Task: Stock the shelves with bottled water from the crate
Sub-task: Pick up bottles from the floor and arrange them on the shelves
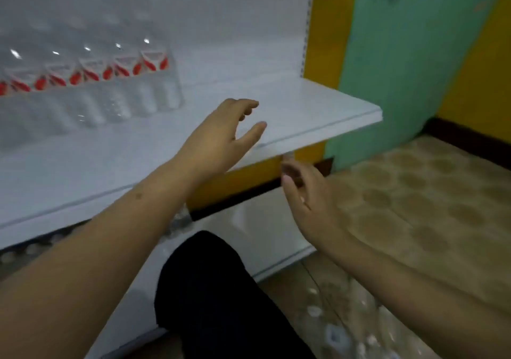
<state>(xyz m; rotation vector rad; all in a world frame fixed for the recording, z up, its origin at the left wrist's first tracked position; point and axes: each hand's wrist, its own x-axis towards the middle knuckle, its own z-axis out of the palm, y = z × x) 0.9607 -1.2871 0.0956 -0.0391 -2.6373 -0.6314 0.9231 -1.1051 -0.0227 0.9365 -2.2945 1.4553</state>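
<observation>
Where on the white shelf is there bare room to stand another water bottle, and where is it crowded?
The shelf is bare from the last bottle in the bottle row to its right end, and along the front edge. The back left is crowded. Left hand hovers over the bare part, holding nothing.

White shelf [318, 104]: flat metal board, right end bare. Row of clear water bottles [110, 82] with red-and-white labels stands upright at its left rear, against the back panel. Lower shelf [265, 237]: white, partly hidden. Patterned floor [414, 198]: plastic-wrapped bottles [337, 328], blurred.
</observation>
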